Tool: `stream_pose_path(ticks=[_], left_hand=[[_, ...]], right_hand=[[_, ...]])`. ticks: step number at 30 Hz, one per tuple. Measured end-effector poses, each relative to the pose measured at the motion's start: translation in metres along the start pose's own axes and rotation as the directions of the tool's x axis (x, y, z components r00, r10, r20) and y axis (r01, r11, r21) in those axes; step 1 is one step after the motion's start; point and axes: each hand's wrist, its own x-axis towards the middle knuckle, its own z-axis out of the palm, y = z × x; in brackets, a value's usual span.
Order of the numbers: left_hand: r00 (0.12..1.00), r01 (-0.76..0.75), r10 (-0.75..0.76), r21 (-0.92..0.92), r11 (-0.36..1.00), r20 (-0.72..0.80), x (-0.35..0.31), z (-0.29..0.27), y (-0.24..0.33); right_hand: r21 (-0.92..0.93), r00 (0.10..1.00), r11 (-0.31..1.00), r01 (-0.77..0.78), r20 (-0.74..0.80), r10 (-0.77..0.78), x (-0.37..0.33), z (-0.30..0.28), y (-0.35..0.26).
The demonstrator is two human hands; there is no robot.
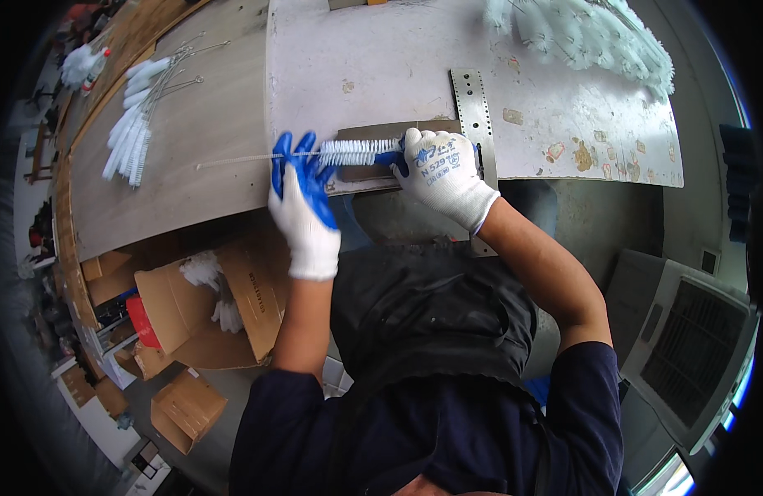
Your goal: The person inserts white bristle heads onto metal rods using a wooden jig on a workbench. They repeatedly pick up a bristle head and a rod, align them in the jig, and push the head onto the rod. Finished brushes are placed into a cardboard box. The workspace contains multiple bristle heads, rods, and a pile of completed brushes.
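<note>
A white bristle brush [356, 152] with a long twisted wire stem [237, 158] lies level over the near edge of the table. My right hand [441, 169], in a white glove with blue palm coating, is closed around the brush's right end. My left hand [305, 198], in the same kind of glove, has its fingers stretched and apart, and the wire runs across them beside the left end of the bristles. Under the brush is a dark flat plate [369, 132]. A perforated metal bar [474, 112] stands just beyond my right hand.
Several finished-looking white brushes [133, 124] lie at the far left of the table [208, 107]. A big heap of white brushes [592, 41] fills the far right. An open cardboard box [195, 331] sits below left, with a smaller carton [187, 409]. A grey vented appliance [687, 347] stands right.
</note>
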Motion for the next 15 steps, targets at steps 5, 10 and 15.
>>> stream_pose_path(ticks=[5,10,15], left_hand=[[0.975,0.161,-0.188,-0.204,0.966,-0.12,0.066,0.04,-0.022],[0.966,0.257,-0.257,0.008,0.966,0.005,0.089,0.066,-0.022],[0.906,0.303,-0.387,0.378,0.875,0.169,0.09,0.143,-0.047]], right_hand=[[-0.02,0.986,0.986,0.164,0.01,-0.164,0.005,-0.007,0.009],[-0.227,0.875,0.849,0.478,0.039,-0.482,0.023,0.003,0.047],[-0.118,0.763,0.821,0.559,-0.315,-0.564,0.019,0.027,0.055]])
